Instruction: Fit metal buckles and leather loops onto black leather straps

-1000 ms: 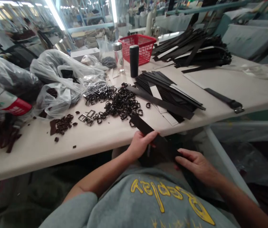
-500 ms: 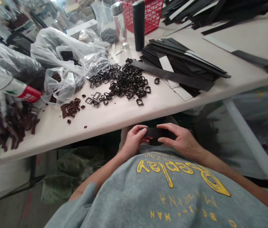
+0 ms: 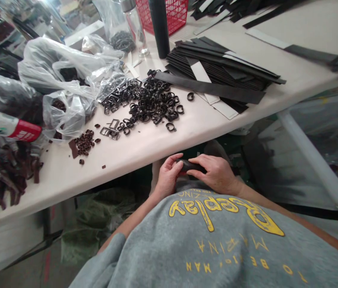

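Note:
My left hand (image 3: 169,176) and my right hand (image 3: 215,174) meet in my lap, just below the table's front edge, both gripping a dark leather strap (image 3: 190,165). Only a short, folded or rolled stretch of the strap shows between my fingers. On the beige table (image 3: 145,148) above lies a heap of dark leather loops (image 3: 155,104), with metal buckles (image 3: 116,96) beside it and a stack of black straps (image 3: 219,74) to the right.
Clear plastic bags (image 3: 67,84) of parts crowd the table's left side, with brown strap pieces (image 3: 10,172) at the far left. A black bottle (image 3: 159,26), a clear bottle (image 3: 133,24) and a red basket (image 3: 171,12) stand at the back. A buckled belt (image 3: 327,62) lies at right.
The strap came off the table's edge into my lap. My right hand joined my left on it, and the hands closed together. The view tilted downward.

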Available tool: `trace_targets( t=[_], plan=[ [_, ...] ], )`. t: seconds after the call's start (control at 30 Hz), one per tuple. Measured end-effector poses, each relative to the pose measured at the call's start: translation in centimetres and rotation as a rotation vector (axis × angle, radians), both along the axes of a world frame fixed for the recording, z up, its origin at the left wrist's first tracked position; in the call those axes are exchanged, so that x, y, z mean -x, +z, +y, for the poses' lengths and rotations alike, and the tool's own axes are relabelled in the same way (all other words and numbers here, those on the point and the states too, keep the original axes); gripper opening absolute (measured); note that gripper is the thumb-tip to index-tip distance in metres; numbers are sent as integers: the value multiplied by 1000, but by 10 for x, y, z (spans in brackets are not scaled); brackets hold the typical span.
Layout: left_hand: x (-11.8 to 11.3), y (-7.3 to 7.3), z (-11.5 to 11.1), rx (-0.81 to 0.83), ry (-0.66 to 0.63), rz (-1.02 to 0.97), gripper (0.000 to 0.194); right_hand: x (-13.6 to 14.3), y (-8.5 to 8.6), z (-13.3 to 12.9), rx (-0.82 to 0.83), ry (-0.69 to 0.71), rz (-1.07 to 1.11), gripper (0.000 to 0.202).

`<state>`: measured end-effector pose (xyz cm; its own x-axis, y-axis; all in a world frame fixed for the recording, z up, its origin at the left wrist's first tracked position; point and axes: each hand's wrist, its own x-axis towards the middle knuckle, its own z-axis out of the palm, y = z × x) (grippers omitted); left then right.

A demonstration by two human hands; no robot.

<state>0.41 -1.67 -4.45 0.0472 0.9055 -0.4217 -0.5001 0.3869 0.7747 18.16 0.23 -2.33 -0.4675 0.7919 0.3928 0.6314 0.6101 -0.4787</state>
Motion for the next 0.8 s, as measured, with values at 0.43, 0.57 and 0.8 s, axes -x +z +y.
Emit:
trace_targets(
  t=[0.43,0.57,0.8],
  plan=[
    [19,-5,5,-1002,-142,1134,10,0,-13,-2,14,27,-226,13],
    [15,-1,11,-1142,-171,1185,11,1,-15,-3,45,32,-197,13],
    [13,34,18,-1036,-410,722,27,-19,-23,7,177,-128,-252,17]
  ],
)
